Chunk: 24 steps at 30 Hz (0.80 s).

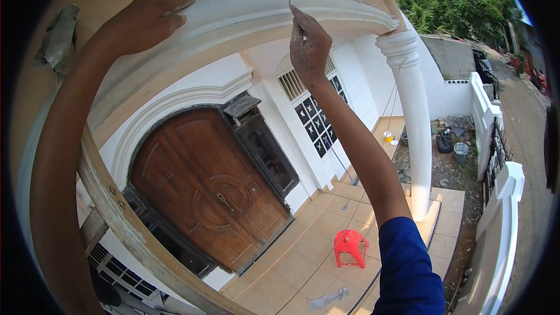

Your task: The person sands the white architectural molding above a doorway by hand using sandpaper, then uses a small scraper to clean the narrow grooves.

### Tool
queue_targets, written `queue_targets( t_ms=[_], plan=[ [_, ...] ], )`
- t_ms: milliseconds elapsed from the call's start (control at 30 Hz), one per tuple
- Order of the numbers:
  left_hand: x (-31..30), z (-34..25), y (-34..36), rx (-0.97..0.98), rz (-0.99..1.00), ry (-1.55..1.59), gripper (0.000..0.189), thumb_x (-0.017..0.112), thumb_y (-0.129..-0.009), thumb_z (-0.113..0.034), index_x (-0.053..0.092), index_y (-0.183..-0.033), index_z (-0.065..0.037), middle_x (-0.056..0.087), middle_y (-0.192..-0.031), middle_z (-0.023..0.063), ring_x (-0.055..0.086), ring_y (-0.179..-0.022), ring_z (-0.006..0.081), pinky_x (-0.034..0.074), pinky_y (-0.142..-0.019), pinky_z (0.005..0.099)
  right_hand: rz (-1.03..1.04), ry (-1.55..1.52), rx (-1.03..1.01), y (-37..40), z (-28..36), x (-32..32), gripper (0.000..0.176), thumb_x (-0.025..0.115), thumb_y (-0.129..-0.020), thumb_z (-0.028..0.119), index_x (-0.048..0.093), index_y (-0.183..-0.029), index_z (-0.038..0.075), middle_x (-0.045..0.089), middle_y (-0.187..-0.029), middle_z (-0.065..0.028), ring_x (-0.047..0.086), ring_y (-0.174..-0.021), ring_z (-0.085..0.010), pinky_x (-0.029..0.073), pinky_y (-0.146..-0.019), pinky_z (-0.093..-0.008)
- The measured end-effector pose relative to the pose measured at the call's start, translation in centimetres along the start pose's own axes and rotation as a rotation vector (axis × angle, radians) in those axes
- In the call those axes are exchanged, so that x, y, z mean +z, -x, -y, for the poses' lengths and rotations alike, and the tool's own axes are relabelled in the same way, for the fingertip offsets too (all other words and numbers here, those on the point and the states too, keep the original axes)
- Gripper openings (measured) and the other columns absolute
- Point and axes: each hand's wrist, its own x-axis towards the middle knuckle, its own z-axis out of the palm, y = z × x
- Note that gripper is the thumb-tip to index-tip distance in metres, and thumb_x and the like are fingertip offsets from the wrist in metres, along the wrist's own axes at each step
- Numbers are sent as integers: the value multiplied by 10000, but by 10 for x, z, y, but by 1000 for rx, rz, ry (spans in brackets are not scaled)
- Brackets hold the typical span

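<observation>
A white curved moulding [245, 13] runs along the arched beam above me. My left hand [146, 22] reaches up to it, index finger stretched out against its surface, thumb apart, holding nothing. To the right, my right hand [309, 46], smeared with pale dust, is closed in a pinch near the moulding. A thin, curved dark piece [290, 3] sticks up from its fingertips; its kind is too small to make out.
Close below my left arm slants a wooden beam [137, 221]. A crumpled grey sheet [58, 41] hangs at upper left. Far below, a red stool [350, 247] stands on the tiled floor [303, 227]. A white column [413, 122] rises right; a brown double door [204, 184] is behind.
</observation>
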Motion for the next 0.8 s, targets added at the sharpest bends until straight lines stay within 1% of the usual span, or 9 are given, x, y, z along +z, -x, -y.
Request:
queue_targets(
  t_ms=[67, 167, 200, 233, 333, 400, 600, 733, 800],
  plan=[
    [-3, -2, 0, -14, 14, 40, 482, 453, -966, -312, 468, -1398, -100, 557, -1201, 137, 473, -1100, 292, 363, -1014, 393, -234, 346, 90, -36, -71, -13, 313, 513, -876, -22, 643, -1160, 1, 608, -1168, -269, 603, -1117, -351, 479, -962, -362],
    [-8, -6, 0, -44, 33, 18, 502, 424, -961, -373, 514, -1356, -77, 546, -1278, 169, 473, -1173, 336, 354, -1040, 423, -119, 339, 396, -41, -85, 19, 411, 458, -856, -53, 576, -1248, -15, 561, -1234, -293, 537, -1199, -380, 419, -1028, -378],
    [-8, -6, 1, -60, 37, 7, 518, 411, -957, -400, 534, -1339, -72, 538, -1322, 182, 472, -1212, 359, 350, -1055, 438, -192, 175, 406, -31, -57, 43, 447, 459, -838, -60, 551, -1273, -13, 555, -1244, -296, 498, -1238, -387, 364, -1071, -384],
    [-7, -6, 1, -72, 45, 23, 521, 411, -956, -408, 540, -1333, -71, 545, -1315, 181, 482, -1210, 354, 351, -1054, 427, -185, 124, 118, -13, -17, 64, 437, 469, -842, -49, 557, -1267, 0, 553, -1254, -284, 464, -1273, -387, 320, -1098, -392],
    [-9, -1, -2, -97, 39, 119, 533, 408, -956, -429, 555, -1311, -60, 569, -1288, 179, 518, -1182, 345, 362, -1042, 398, 604, -555, -103, 46, 128, 65, 442, 555, -827, -49, 595, -1244, 93, 574, -1278, -178, 500, -1242, -357, 396, -1055, -451],
    [-9, 6, 2, -131, 10, 272, 545, 403, -956, -442, 565, -1291, -43, 587, -1263, 175, 552, -1136, 342, 375, -1023, 386, 614, -538, -414, 61, 159, 55, 466, 573, -797, -64, 606, -1232, 99, 602, -1245, -157, 542, -1197, -350, 453, -1003, -438],
    [-18, 6, 6, -87, 66, 305, 571, 348, -970, -462, 572, -1291, -47, 552, -1307, 178, 516, -1203, 285, 346, -1059, 359, -234, 166, -108, -24, 17, 21, 325, 486, -893, -40, 634, -1176, 22, 614, -1201, -222, 533, -1205, -384, 451, -994, -415],
    [-4, 27, -16, -78, -134, 302, 488, 452, -944, -390, 591, -1245, -31, 600, -1199, 194, 562, -1116, 301, 397, -999, 379, 77, 67, 382, -38, 35, 60, 322, 475, -903, 37, 651, -1170, 74, 615, -1190, -220, 508, -1207, -427, 328, -1093, -443],
    [4, 46, -34, -102, -269, 150, 439, 574, -863, -303, 597, -1202, -25, 653, -1052, 202, 619, -984, 342, 488, -885, 419, 206, -35, -107, -7, 104, 99, 362, 506, -859, 9, 656, -1171, 115, 622, -1213, -161, 422, -1251, -505, 284, -1099, -519]
  ],
)
